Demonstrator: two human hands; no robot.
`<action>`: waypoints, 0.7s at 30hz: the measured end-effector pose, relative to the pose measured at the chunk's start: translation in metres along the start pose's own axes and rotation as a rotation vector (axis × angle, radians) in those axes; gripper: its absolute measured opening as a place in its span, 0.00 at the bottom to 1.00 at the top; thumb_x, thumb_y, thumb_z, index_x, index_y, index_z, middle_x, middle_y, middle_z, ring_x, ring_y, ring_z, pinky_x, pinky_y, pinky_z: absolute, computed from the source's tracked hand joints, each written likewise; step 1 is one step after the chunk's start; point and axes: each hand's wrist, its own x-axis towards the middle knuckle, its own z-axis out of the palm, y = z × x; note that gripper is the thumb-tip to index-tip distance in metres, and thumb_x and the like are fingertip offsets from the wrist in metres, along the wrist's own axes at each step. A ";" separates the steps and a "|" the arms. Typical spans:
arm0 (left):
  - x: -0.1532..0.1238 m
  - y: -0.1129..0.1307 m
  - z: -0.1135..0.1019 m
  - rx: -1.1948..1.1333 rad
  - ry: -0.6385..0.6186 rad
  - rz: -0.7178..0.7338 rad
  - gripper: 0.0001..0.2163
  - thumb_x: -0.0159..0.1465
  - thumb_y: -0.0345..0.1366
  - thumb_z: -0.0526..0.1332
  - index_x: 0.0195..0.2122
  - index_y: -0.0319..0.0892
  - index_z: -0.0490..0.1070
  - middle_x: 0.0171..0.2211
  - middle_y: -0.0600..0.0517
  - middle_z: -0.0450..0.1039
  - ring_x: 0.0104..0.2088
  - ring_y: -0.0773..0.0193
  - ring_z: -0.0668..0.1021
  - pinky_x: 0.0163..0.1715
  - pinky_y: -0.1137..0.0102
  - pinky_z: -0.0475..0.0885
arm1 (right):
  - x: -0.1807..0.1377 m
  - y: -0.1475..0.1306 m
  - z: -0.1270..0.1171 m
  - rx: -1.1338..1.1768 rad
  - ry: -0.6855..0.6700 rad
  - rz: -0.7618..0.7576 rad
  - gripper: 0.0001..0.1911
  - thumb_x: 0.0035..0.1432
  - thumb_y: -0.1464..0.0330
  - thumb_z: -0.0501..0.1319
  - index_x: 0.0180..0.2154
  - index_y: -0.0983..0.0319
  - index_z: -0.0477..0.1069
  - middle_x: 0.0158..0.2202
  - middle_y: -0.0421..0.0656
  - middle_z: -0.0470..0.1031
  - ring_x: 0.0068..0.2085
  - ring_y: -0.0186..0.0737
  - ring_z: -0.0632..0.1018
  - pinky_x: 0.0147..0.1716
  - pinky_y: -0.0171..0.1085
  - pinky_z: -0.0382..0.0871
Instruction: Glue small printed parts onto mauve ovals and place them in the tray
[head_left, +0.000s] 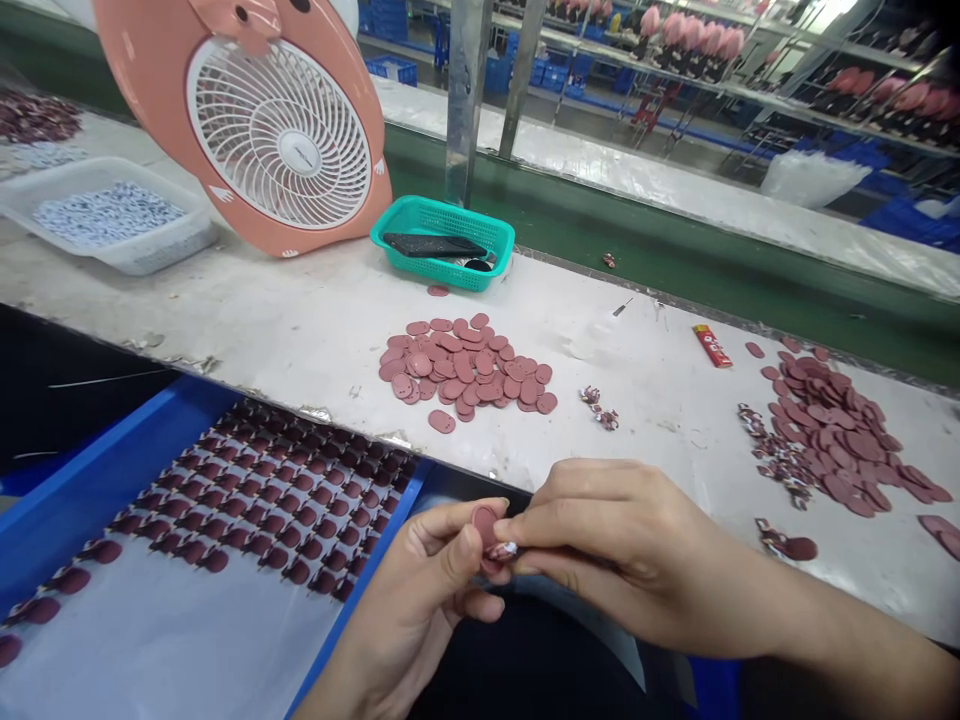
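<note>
My left hand (427,590) pinches a disc (484,522) between thumb and fingers; my right hand (622,540) closes its fingertips on the disc's edge and the little figure (504,551) against it. Both are just in front of the desk (277,330), over dark cloth, so a slip would probably drop them off the desk rather than on it. Fingertips cover much of the join; the figure could sit crooked without my seeing it. Pressing too hard with my right thumb might skew or bend the disc.

The loose pile (465,365) at 12 o'clock has discs overlapping, so a careless reach could scatter them. The spare figures (600,410) at 1 o'clock could get knocked by my right knuckles. At 9 o'clock, my left sweeping wide might disturb the tray's (417,487) rows.
</note>
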 end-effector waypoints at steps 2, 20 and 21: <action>-0.005 0.001 0.003 -0.001 0.004 0.021 0.16 0.48 0.46 0.79 0.34 0.44 0.86 0.25 0.52 0.79 0.26 0.69 0.77 0.21 0.80 0.71 | -0.003 -0.003 0.000 0.011 -0.009 -0.007 0.09 0.69 0.74 0.61 0.49 0.61 0.74 0.36 0.44 0.80 0.36 0.37 0.79 0.38 0.32 0.75; -0.008 -0.002 0.001 -0.014 -0.060 0.047 0.12 0.51 0.44 0.78 0.32 0.44 0.85 0.26 0.52 0.79 0.27 0.70 0.78 0.23 0.81 0.72 | -0.005 -0.007 0.004 0.009 -0.005 -0.030 0.09 0.67 0.78 0.62 0.48 0.69 0.75 0.37 0.47 0.80 0.36 0.35 0.79 0.38 0.32 0.76; -0.008 -0.002 0.000 -0.014 -0.059 0.046 0.12 0.51 0.44 0.78 0.32 0.44 0.85 0.27 0.52 0.80 0.27 0.70 0.78 0.23 0.81 0.72 | -0.005 -0.007 0.004 0.009 -0.009 -0.026 0.09 0.67 0.78 0.62 0.48 0.69 0.75 0.37 0.47 0.80 0.37 0.35 0.79 0.38 0.32 0.76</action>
